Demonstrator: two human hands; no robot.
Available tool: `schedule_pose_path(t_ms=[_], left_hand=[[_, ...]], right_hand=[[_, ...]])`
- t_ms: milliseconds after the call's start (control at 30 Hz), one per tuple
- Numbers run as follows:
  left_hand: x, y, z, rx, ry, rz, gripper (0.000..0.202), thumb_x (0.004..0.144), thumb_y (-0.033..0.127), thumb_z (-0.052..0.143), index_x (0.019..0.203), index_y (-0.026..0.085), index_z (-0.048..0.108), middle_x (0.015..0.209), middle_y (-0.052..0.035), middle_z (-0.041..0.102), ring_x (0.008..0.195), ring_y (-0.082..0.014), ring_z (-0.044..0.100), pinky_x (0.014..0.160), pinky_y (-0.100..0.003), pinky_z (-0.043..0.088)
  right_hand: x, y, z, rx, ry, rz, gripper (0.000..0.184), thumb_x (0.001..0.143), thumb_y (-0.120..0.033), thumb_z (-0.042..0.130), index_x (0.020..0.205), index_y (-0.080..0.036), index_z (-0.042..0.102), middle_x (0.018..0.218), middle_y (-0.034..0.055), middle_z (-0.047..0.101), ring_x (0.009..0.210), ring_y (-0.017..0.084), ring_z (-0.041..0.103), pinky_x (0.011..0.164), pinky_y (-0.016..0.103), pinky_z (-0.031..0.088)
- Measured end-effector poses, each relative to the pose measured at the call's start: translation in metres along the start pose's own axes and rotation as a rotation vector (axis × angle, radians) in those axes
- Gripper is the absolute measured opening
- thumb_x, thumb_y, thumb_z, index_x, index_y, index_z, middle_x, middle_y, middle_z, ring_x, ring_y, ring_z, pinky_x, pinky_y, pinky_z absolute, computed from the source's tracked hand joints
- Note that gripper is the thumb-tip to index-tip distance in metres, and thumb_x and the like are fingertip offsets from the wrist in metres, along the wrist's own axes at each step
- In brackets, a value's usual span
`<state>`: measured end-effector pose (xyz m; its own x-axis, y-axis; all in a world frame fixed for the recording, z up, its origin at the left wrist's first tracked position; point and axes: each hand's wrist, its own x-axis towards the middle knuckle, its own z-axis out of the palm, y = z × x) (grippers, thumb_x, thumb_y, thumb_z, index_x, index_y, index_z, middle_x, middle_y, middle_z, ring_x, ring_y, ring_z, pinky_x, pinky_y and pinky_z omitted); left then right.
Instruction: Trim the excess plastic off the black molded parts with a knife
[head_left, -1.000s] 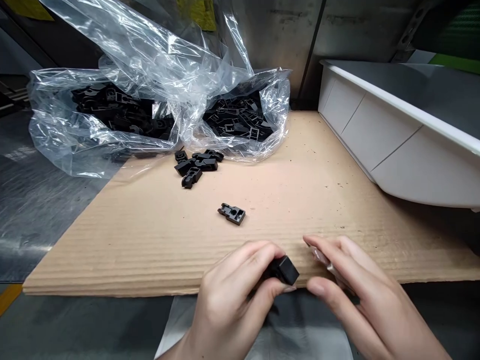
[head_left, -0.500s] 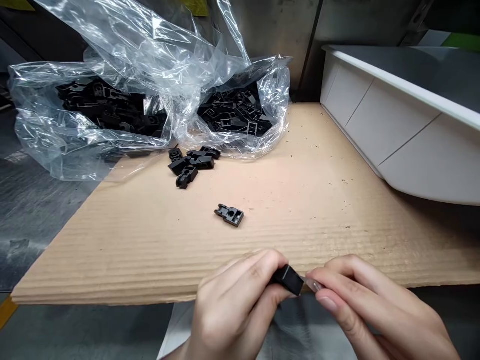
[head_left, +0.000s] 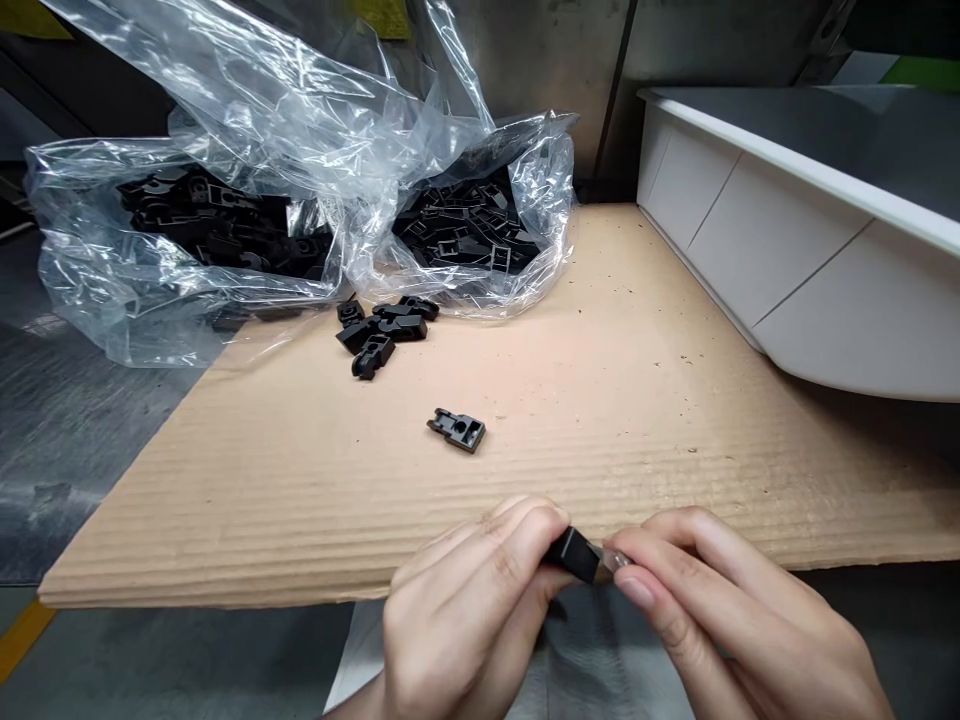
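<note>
Clear plastic bags [head_left: 247, 110] overlap a cardboard sheet [head_left: 615, 460] — a white tub [head_left: 772, 260] stands just beside it.

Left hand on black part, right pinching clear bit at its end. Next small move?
Probably ease the small clear piece off the black plastic part with the right hand, left hand steady: the right fingers pinch the piece where it meets the part's end.

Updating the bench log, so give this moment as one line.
left hand: holds black plastic part | right hand: pinches clear piece at its end | nearby: loose parts on cardboard
</note>
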<state>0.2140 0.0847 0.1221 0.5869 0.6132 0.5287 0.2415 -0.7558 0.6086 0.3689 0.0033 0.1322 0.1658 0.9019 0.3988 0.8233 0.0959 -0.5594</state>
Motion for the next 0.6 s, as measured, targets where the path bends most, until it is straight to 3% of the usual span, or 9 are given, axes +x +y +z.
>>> schedule_pose_path(t_ms=[167, 300, 433, 600], left_hand=[[-0.0006, 0.0006, 0.0018, -0.115, -0.005, 0.003, 0.019, 0.084, 0.011, 0.057, 0.102, 0.017, 0.057, 0.087, -0.002, 0.07, 0.076, -0.0109, 0.068, 0.076, -0.013, 0.052], [0.0052, -0.0007, 0.0039, -0.144, 0.036, 0.049, 0.017, 0.085, 0.01, 0.056, 0.101, 0.014, 0.058, 0.081, -0.0036, 0.07, 0.067, -0.0123, 0.069, 0.066, -0.015, 0.055], [0.0069, -0.0002, 0.0032, -0.143, 0.036, 0.056, 0.018, 0.084, 0.008, 0.057, 0.101, 0.012, 0.059, 0.083, -0.0053, 0.07, 0.069, -0.0129, 0.069, 0.066, -0.015, 0.054], [0.0055, -0.0006, 0.0015, -0.148, 0.009, 0.088, 0.022, 0.084, 0.009, 0.056, 0.105, 0.014, 0.058, 0.088, -0.0054, 0.07, 0.075, -0.0143, 0.068, 0.069, -0.017, 0.054]], right_hand=[[0.0016, 0.0089, -0.004, -0.067, 0.096, -0.04, 0.016, 0.084, -0.012, 0.052, 0.097, -0.02, 0.058, 0.081, 0.0022, 0.06, 0.067, 0.009, 0.062, 0.062, 0.016, 0.048], [-0.0007, 0.0096, -0.007, 0.061, 0.011, -0.058, 0.013, 0.084, -0.013, 0.052, 0.093, -0.02, 0.056, 0.078, 0.0018, 0.059, 0.067, 0.009, 0.062, 0.058, 0.014, 0.049], [-0.0042, 0.0087, -0.0081, 0.144, -0.045, -0.059, 0.013, 0.085, -0.013, 0.05, 0.093, -0.022, 0.056, 0.076, 0.0001, 0.059, 0.064, 0.008, 0.062, 0.056, 0.013, 0.049], [0.0035, 0.0015, -0.0055, 0.162, 0.01, -0.047, 0.015, 0.084, -0.029, 0.056, 0.098, -0.023, 0.054, 0.079, -0.001, 0.059, 0.064, 0.006, 0.06, 0.056, 0.009, 0.048]])
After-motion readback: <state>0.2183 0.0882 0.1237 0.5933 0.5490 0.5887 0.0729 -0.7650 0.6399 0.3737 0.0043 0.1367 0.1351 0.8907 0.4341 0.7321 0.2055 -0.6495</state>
